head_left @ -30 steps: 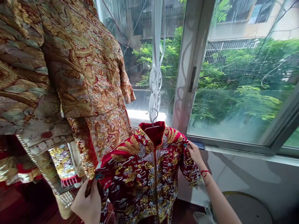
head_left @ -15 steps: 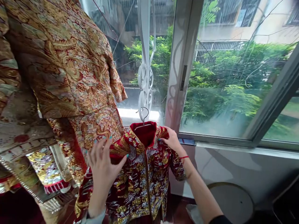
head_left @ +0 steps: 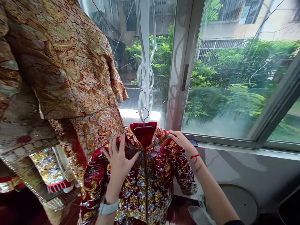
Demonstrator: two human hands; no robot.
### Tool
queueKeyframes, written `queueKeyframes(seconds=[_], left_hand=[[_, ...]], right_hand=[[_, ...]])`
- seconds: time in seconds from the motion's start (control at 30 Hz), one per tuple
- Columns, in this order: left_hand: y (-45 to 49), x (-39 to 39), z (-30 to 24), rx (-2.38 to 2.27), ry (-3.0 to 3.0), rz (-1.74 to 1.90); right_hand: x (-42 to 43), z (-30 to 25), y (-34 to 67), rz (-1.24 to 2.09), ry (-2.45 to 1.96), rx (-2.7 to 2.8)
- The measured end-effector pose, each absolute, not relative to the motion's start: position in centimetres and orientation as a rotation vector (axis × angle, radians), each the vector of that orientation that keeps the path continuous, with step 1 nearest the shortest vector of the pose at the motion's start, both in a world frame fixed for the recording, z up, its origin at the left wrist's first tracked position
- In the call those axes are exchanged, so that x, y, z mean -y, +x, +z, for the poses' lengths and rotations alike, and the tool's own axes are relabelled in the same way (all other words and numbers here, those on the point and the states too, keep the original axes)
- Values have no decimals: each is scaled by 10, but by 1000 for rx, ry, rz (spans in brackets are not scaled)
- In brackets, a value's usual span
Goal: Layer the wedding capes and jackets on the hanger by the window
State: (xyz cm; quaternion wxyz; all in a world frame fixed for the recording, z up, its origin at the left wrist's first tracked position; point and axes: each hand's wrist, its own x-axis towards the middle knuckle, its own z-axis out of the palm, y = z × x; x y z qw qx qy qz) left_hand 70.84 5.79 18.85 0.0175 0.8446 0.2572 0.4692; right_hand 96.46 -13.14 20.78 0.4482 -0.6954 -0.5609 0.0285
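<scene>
A red jacket [head_left: 146, 175] thickly embroidered in gold and silver hangs by a thin metal hanger [head_left: 145, 117], with a zip down its front and a stand-up collar. My left hand [head_left: 120, 161], wearing a pale watch band, is open, its fingers spread over the shoulder on the left and the thumb towards the chest. On the opposite shoulder rests my right hand [head_left: 180, 139], fingers stretched out at the shoulder seam; part of this hand's underside is hidden. A red string [head_left: 195, 156] circles the right wrist.
Gold-patterned garments [head_left: 77, 78] hang close on the left. Behind the jacket are white scrolled metalwork [head_left: 145, 78] and a sliding window frame [head_left: 184, 62]. A dark flat object [head_left: 194, 143] lies on the sill; a round grey disc [head_left: 239, 203] stands low on the right.
My left hand has moved right and now lies over the jacket's shoulder. My right hand has slid outward along the other shoulder. The jacket's sleeves and front hang wider.
</scene>
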Motion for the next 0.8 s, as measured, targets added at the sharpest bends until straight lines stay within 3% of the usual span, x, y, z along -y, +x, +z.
queueKeyframes(seconds=[0.33, 0.57, 0.8], left_hand=[[770, -11, 49, -796, 2644, 1411], [775, -22, 45, -745, 2651, 1365], [749, 44, -4, -544, 2800, 1277]], right_hand=[[147, 127, 971, -10, -1608, 952], [150, 131, 964, -59, -1630, 912], [189, 110, 937, -12, -1691, 989]])
